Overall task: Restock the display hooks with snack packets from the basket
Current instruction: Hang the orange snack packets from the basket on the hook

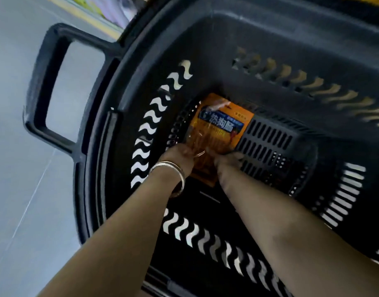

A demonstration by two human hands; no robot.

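An orange snack packet [221,123] with a blue label lies flat on the floor of a deep black plastic basket [270,50]. Both my arms reach down into the basket. My left hand [180,154], with a silver bangle on the wrist, holds the packet's near left edge. My right hand [228,159] grips the near right edge of the same packet. The fingers of both hands are blurred and partly hidden under the packet, and a lower orange edge shows between my wrists.
The basket has slotted walls and a black loop handle [45,88] sticking out to the left over a pale grey tiled floor [17,189]. A strip of shelf with colourful goods [111,11] shows at the top left.
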